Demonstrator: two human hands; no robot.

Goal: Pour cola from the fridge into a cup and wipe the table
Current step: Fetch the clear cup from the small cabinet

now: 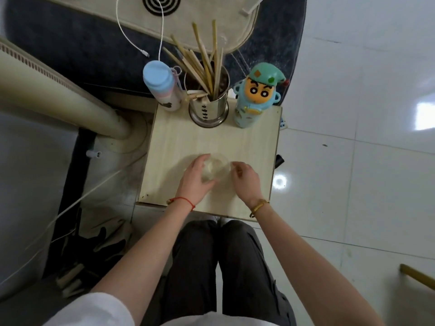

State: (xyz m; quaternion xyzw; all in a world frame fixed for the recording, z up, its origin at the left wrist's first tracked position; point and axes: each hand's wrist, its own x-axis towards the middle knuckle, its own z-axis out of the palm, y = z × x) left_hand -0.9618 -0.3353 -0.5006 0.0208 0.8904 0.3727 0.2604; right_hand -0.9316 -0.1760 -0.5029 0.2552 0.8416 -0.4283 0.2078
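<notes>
Head view, looking straight down. Left hand [196, 176] curled round clear cup [216, 166], fingers wrapping its left side, holding it at frame centre on small wooden table [249, 147]. Right hand [246, 178] just beside cup's right rim, fingers loosely bent; contact with glass too blurred to tell. Cup contents unclear. Upper centre along table's far edge: steel holder [208, 111] packed with chopsticks [207, 64], blue-lidded bottle [162, 87] to its left, cartoon-figure bottle [256, 95] to its right.

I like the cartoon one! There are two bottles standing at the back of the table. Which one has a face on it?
The green figure bottle at the back right, beside the chopstick holder. The other, the bottle with the plain blue lid on the left, has no face.
</notes>
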